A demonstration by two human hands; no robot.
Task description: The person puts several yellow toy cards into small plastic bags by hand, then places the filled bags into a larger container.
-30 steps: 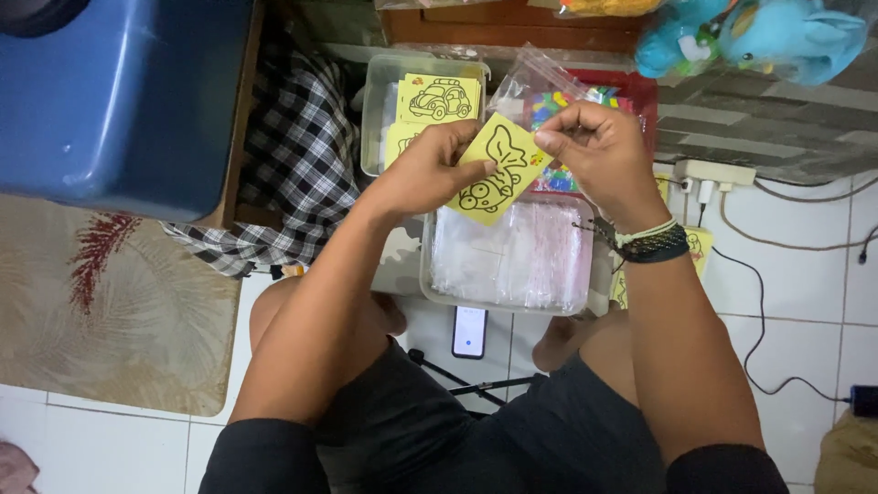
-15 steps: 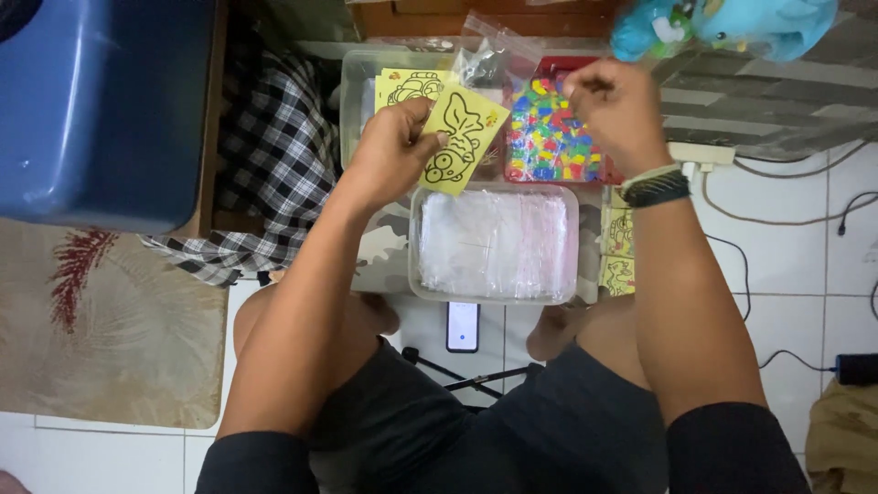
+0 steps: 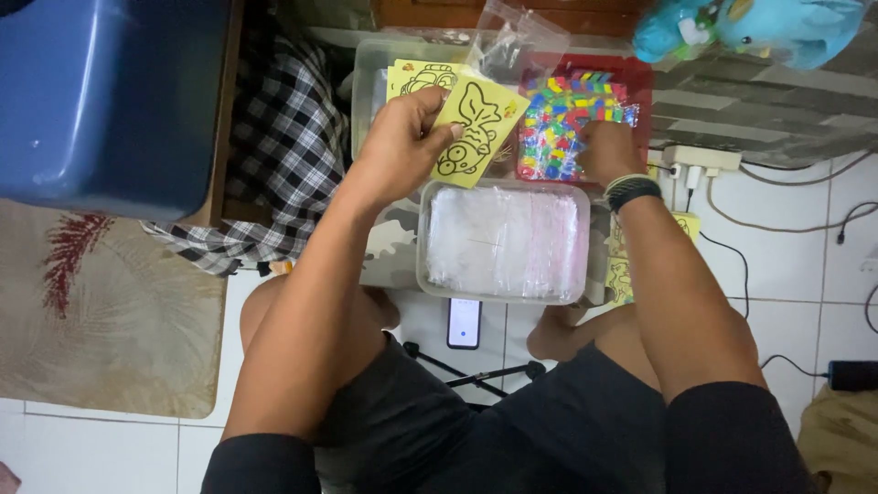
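**Yellow card held steady while the other hand reaches into the colour tray**

The left hand (image 3: 402,137) pinches a yellow card (image 3: 471,133) printed with a black fish outline, thumb and fingers closed on its left edge, so the card stands tilted above the containers. A clear plastic bag (image 3: 512,41) rises just behind it, at about 1 o'clock from the card. The right hand (image 3: 608,151) lies at 3 o'clock from the card, fingers curled down on the lower edge of the red tray (image 3: 640,87) of small coloured packets (image 3: 567,119); whether those fingers grip anything I cannot tell.

Doing this well looks like a matter of keeping the card pinched only by its margin, so the printed face stays clean and flat, and picking out one packet with the fingertips rather than raking through the heap. At 6 o'clock from the card sits a clear tub of plastic sleeves (image 3: 503,240); at 11 o'clock another tub (image 3: 366,82) holds more yellow cards. A phone (image 3: 464,322) lies on the floor below.
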